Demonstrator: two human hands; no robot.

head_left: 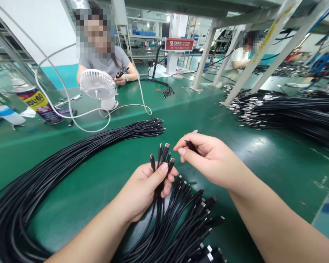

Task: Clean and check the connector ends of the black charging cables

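Note:
My left hand (146, 184) is closed around several black USB cables (165, 150), their metal-tipped plugs fanning up above the thumb. Their cords run down out of the bottom of the fist. Just to the right, my right hand (211, 155) is closed on a small black pointed piece (192, 147); the fingers hide much of it and I cannot make out its kind. Its fingertips are close to the held plugs but apart from them. Below the hands lies a bundle of black cables (178, 215) with plug ends pointing right.
A long curved cable bundle (79, 157) lies on the green table (263, 164) at left. More cables (285, 109) are piled at right beside slanted metal posts (239, 69). A white fan (98, 86), its cord and a spray can (41, 104) stand far left. A co-worker (106, 54) sits opposite.

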